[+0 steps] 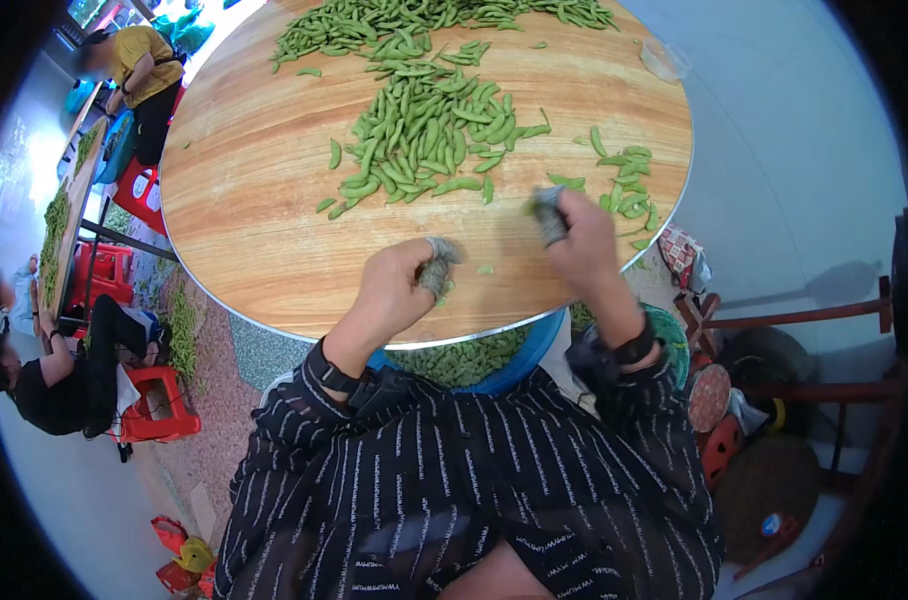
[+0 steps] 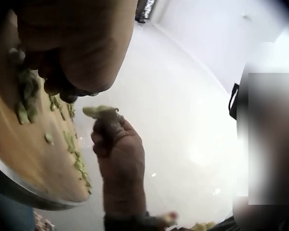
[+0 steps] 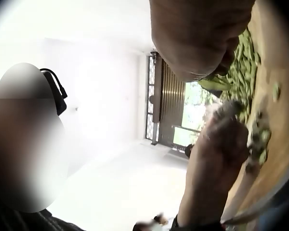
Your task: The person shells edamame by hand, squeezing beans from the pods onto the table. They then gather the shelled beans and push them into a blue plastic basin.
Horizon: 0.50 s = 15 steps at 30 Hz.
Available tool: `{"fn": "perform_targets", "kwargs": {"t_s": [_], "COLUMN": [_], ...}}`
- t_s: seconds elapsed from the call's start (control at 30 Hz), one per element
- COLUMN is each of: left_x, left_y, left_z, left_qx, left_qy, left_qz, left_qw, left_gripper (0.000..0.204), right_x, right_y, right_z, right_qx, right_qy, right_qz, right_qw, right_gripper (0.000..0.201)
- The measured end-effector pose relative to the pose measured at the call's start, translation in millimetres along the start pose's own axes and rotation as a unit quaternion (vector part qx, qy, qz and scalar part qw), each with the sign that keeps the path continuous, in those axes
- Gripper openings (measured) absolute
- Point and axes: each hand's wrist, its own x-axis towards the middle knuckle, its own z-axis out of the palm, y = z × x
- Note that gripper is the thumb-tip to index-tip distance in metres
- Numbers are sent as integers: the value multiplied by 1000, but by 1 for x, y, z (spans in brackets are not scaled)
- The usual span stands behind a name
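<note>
Green soybean pods (image 1: pixel 419 130) lie heaped on a round wooden table (image 1: pixel 264 240). My left hand (image 1: pixel 399 285) is over the table's near side, fingers curled, grey wraps on thumb and fingertips. Bits of green pod (image 2: pixel 26 113) show at its fingertips in the left wrist view. To the right, my right hand (image 1: pixel 586 245) is raised over the table, also with grey-wrapped fingertips. It pinches a green soybean pod (image 2: pixel 97 111), which sticks out past the fingers in the left wrist view. The right hand is blurred in the head view.
A blue basin (image 1: pixel 549 340) filled with green pods stands below the near table edge. Smaller pods (image 1: pixel 629 195) are scattered at the table's right, by a clear plastic bowl (image 1: pixel 666 60). Several people sit left, around another table (image 1: pixel 89 170). A red stool (image 1: pixel 159 405) is on the floor.
</note>
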Motion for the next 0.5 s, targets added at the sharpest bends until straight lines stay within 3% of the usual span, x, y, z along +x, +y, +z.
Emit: {"fn": "perform_targets", "kwargs": {"t_s": [0.03,0.07,0.13,0.17,0.2,0.23,0.27,0.43,0.5], "left_x": [2,5,14,21,29,41,53,95,100], "left_y": [8,14,18,20,21,22,23,17,11], "left_z": [-5,-8,-9,-9,-5,1,7,28,31], "left_qx": [178,345,359,373,374,372,368,451,462], "left_qy": [34,68,64,60,58,55,53,25,7], "left_qz": [171,332,316,298,299,241,182,160,167], "left_qw": [968,875,876,876,876,895,910,877,871], "left_gripper": [10,10,12,14,14,15,16,14,13], "right_x": [4,4,6,6,3,1,0,-13,-17], "right_y": [15,23,31,30,27,24,22,20,15], "right_z": [-11,-21,-33,-33,-31,-28,-25,1,4], "right_qx": [-90,-91,-184,-184,-88,8,9,190,169], "right_qy": [-3,-4,-13,-12,7,26,29,7,-6], "right_qz": [-3,-2,90,89,82,73,73,138,161], "right_qw": [996,996,979,979,993,997,997,972,972], "right_gripper": [16,16,15,15,14,13,13,17,17]}}
